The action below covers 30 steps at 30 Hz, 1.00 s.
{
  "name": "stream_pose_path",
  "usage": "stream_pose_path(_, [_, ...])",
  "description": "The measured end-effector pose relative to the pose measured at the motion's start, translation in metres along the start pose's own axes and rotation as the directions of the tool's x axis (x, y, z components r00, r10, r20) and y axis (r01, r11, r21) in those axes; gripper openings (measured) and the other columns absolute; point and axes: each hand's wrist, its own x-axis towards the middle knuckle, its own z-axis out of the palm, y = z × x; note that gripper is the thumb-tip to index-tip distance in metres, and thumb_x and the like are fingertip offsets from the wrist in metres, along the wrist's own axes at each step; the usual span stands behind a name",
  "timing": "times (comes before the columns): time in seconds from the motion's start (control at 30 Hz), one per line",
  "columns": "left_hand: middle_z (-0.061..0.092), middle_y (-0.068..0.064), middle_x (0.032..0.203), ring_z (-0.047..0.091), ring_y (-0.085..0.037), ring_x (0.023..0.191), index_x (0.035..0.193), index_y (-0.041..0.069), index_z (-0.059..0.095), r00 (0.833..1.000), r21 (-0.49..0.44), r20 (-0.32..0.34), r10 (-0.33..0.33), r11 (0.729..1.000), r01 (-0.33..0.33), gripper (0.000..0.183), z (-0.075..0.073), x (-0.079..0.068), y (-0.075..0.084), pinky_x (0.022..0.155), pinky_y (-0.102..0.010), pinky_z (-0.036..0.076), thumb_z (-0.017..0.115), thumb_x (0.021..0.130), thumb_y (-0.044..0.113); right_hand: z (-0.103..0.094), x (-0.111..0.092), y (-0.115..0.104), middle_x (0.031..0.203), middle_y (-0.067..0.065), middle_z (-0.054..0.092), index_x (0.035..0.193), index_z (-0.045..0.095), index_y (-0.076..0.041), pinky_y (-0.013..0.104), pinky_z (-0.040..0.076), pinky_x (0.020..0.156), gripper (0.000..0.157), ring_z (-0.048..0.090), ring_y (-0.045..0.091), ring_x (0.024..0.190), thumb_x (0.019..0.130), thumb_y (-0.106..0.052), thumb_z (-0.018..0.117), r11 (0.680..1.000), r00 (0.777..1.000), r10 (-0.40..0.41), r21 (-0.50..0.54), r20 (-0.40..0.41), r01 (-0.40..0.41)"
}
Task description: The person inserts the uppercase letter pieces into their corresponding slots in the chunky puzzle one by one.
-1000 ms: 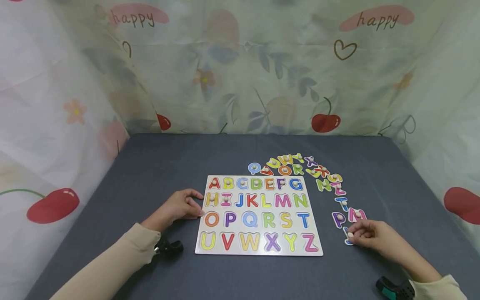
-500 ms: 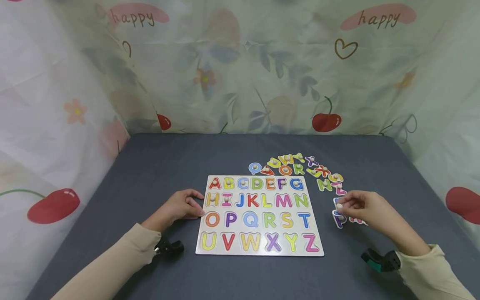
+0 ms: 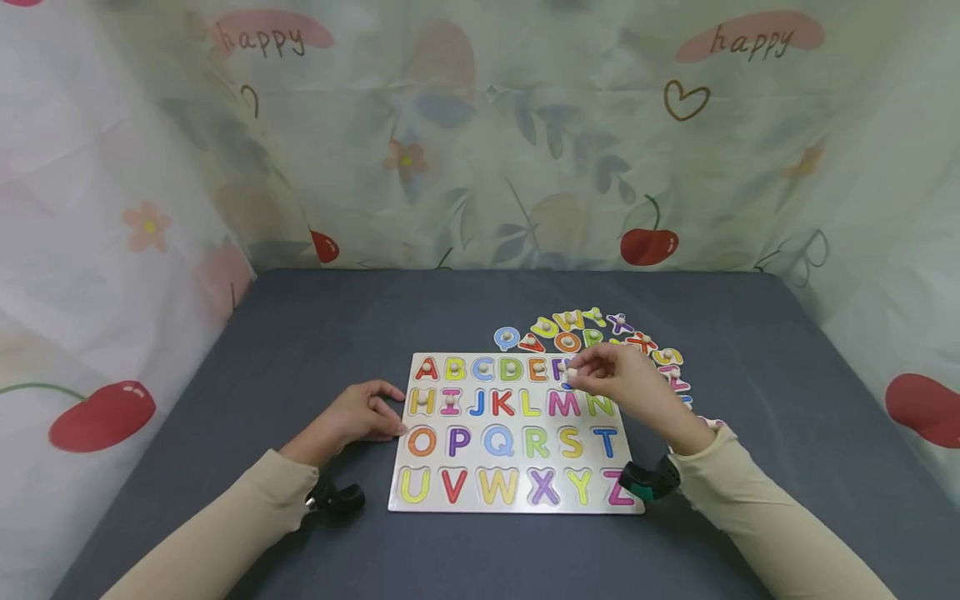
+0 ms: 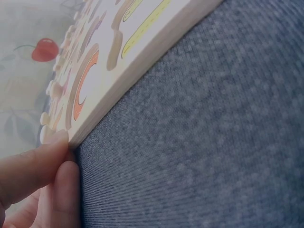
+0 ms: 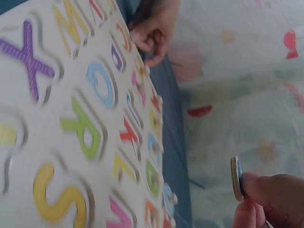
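An alphabet puzzle board [image 3: 517, 458] lies flat on the table, with knobbed letters A to I in its upper slots. My left hand [image 3: 363, 412] holds the board's left edge; in the left wrist view its thumb [image 4: 57, 145] lies at the rim, a finger curled against the side. My right hand [image 3: 630, 385] is over the board's upper right, covering part of the F and G area. It pinches a small blue letter piece [image 5: 236, 178] by its knob; the right wrist view shows the piece edge-on, held up clear of the board.
Loose knobbed letters curve behind and to the right of the board, among them a blue Q [image 3: 507, 337], an orange O [image 3: 567, 342] and a purple X [image 3: 620, 323]. The right forearm [image 3: 757, 508] hides some of them. A patterned curtain [image 3: 465, 167] stands behind the table [image 3: 337, 308].
My right hand lifted the blue letter piece from the table right of the board and carried it up and left over the board's upper right. My left hand stayed at the left edge.
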Motion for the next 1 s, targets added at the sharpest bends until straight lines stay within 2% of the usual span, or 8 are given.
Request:
stream_pose_path(0.27, [0.069,-0.004,0.074,0.066,-0.013,0.068,0.12,0.002,0.056,1.0,0.008,-0.012,-0.009,1.0,0.009,0.05,-0.002,0.001,-0.002,0.064,-0.028,0.056,0.08,0.076,0.003,0.053,0.03,-0.023,0.084,0.004,0.065,0.097,0.068,-0.007,0.027,0.048,0.065,0.018,0.059,0.014,0.073,0.084,-0.017,0.076,0.998,0.998,-0.008,0.068,0.056,0.004])
stream_pose_path(0.5, [0.069,-0.004,0.074,0.066,-0.013,0.069,0.12,0.001,0.055,1.0,0.007,0.001,0.009,1.0,-0.009,0.05,0.0,0.002,-0.002,0.064,-0.028,0.056,0.08,0.076,0.003,0.088,0.05,-0.03,0.078,0.0,0.064,0.089,0.069,-0.01,0.024,0.045,0.06,0.012,0.056,0.011,0.066,0.082,-0.015,0.077,0.999,0.994,0.003,0.037,0.11,-0.008])
stream_pose_path(0.67, [0.068,-0.004,0.073,0.066,-0.013,0.068,0.119,0.001,0.056,1.0,0.004,-0.003,0.01,1.0,-0.01,0.05,0.0,0.002,-0.002,0.063,-0.028,0.056,0.08,0.076,0.002,0.102,0.058,-0.03,0.074,-0.001,0.063,0.087,0.069,-0.01,0.023,0.04,0.057,0.01,0.052,0.009,0.063,0.082,-0.014,0.077,0.999,0.991,0.027,0.021,0.134,-0.03])
stream_pose_path(0.87, [0.068,-0.005,0.074,0.066,-0.013,0.068,0.119,0.002,0.056,1.0,0.009,-0.013,0.001,1.0,-0.001,0.05,0.0,0.002,-0.002,0.063,-0.027,0.056,0.08,0.076,0.003,0.109,0.061,-0.031,0.071,0.0,0.061,0.086,0.068,-0.01,0.021,0.04,0.053,0.01,0.051,0.01,0.06,0.082,-0.013,0.076,0.997,0.985,0.072,0.026,0.159,-0.077])
stream_pose_path(1.0, [0.068,-0.005,0.073,0.065,-0.013,0.067,0.119,0.001,0.056,1.0,0.006,-0.013,-0.002,1.0,0.002,0.05,0.0,0.001,-0.002,0.063,-0.027,0.056,0.08,0.076,0.002,0.113,0.06,-0.029,0.07,0.0,0.061,0.084,0.068,-0.008,0.02,0.04,0.053,0.008,0.05,0.009,0.059,0.082,-0.01,0.076,0.997,0.983,0.068,0.027,0.171,-0.074])
